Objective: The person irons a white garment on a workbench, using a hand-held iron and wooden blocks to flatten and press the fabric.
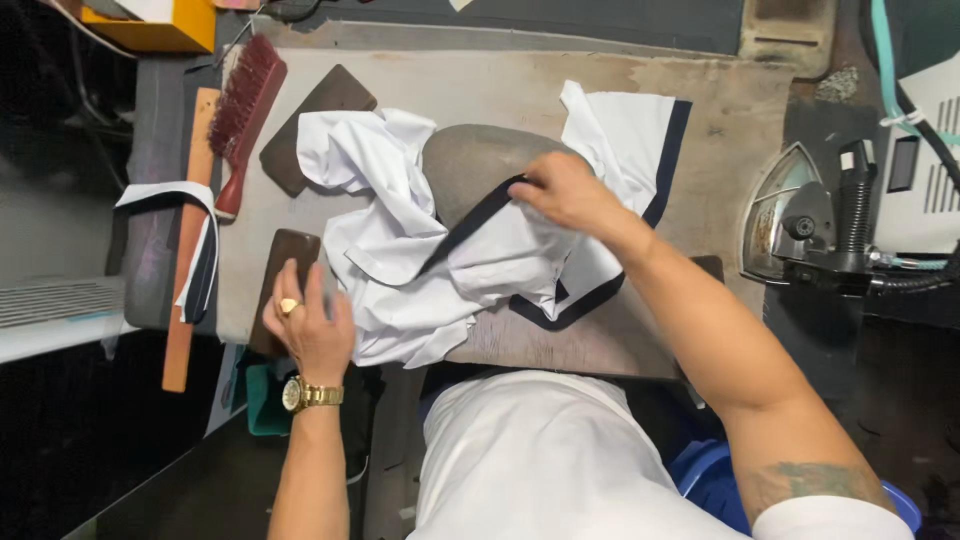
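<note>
Garment: I see a white garment [420,250] with navy trim, crumpled over the middle of the pressing board [700,110], draped on a grey ham [470,160].
Trim: a navy strip [470,225] runs diagonally, from the right hand down-left toward the near edge.
Right hand: the right hand [565,190] pinches the strip's upper end, fingers closed on it.
Left hand: the left hand [310,320] presses the garment's left edge at the board's near-left corner, beside a brown block [285,265]; it seems to grip a fold, though I can't quite tell.
Brush: a red brush [240,115] lies along the left edge.
Iron: an iron [795,220] sits off the right edge.
</note>
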